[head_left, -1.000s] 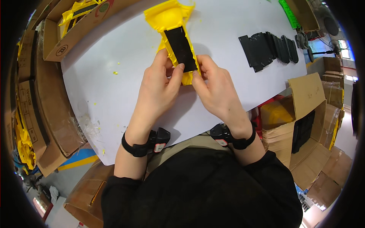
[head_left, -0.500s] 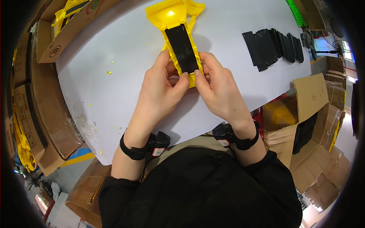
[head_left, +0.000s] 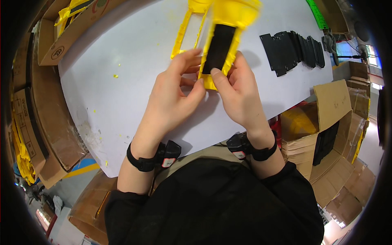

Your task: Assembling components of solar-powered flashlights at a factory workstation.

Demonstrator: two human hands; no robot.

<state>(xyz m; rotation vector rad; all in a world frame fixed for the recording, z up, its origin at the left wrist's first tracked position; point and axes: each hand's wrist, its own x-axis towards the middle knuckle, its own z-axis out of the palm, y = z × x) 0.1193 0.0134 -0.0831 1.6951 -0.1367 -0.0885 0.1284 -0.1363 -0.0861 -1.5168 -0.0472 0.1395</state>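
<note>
A yellow plastic frame [head_left: 209,83] with a black panel [head_left: 220,47] set in it is tilted to the right above the table, its wide upper end blurred. My right hand [head_left: 241,92] grips its lower right side, thumb on the front near the panel's lower end and fingers behind. My left hand [head_left: 171,92] is at the lower left edge, thumb tip against it; some of its fingertips are hidden behind the frame. Beyond my left fingers lies a second yellow frame [head_left: 178,43], its opening showing the white tabletop.
Several black panels [head_left: 281,53] lie overlapped on the white table [head_left: 114,98] at the right. Small yellow scraps [head_left: 116,76] dot its left side. Cardboard boxes flank the table: one with yellow parts [head_left: 67,38] at the far left, an opened one [head_left: 300,143] at the right.
The held frame has swung to the right and its top has tipped over, uncovering the second yellow frame on the left. My right hand has moved slightly right; my left fingers have spread somewhat.
</note>
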